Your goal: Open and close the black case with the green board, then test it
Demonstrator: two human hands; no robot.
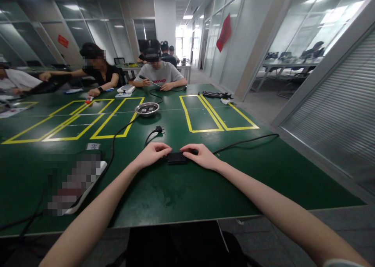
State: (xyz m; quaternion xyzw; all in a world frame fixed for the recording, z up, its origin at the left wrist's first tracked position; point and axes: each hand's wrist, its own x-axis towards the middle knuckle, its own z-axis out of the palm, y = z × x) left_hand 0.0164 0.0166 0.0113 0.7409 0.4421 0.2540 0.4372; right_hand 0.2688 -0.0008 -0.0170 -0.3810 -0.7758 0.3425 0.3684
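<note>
A small black box, like a power adapter (177,158), lies on the green table (164,196) in front of me. My left hand (154,153) is closed at the box's left end, thumb and fingers pinched together. At its right end my right hand (200,154) grips the box's edge between thumb and fingers. A black cable (246,142) runs from beside my right hand to the right. Behind my left hand a black plug (159,129) with metal prongs lies on a short, curved cable.
A metal bowl (147,109) with small parts stands beyond the plug. Yellow tape rectangles (190,120) mark the table. At left lies a white power strip (88,193), partly blurred, with a long cable. A black tripod-like object (216,95) lies at the far right. Other people sit across.
</note>
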